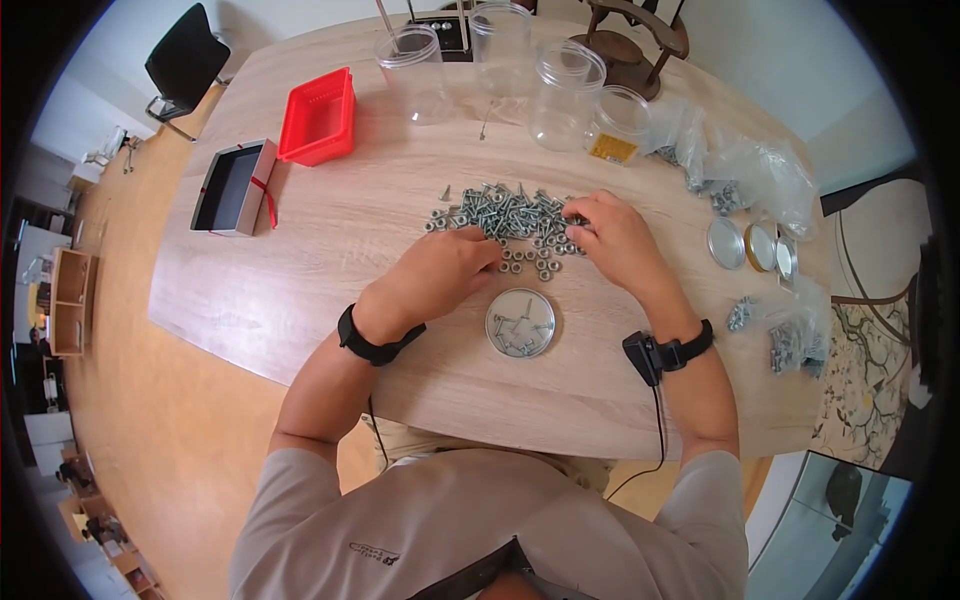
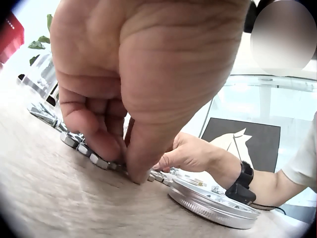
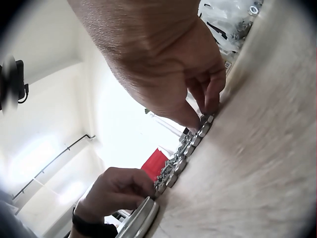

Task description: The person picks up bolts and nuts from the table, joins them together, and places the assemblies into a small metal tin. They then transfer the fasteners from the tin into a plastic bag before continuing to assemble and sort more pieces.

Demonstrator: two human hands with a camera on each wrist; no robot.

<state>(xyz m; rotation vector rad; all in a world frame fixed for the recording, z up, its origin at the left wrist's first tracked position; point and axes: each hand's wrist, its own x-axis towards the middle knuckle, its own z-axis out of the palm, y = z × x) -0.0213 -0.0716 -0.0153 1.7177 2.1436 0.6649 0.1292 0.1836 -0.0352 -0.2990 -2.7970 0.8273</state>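
A heap of silver screws (image 1: 510,210) lies on the wooden table, with hex nuts (image 1: 545,265) along its near edge. My left hand (image 1: 435,270) is at the heap's near left side. Its thumb and curled fingertips come down close together beside a row of nuts (image 2: 99,161) in the left wrist view. At the right end of the heap is my right hand (image 1: 620,245), thumb and fingers bent down right at the nuts (image 3: 195,141). I cannot tell whether either hand pinches a piece. Just nearer than the nuts, a round metal lid (image 1: 520,350) holds several loose screws (image 1: 522,325).
Clear jars (image 1: 565,110) stand along the back. A red basket (image 1: 335,140) and an open grey box (image 1: 245,215) are at the back left. On the right lie plastic bags (image 1: 765,185) of hardware and several jar lids (image 1: 725,243).
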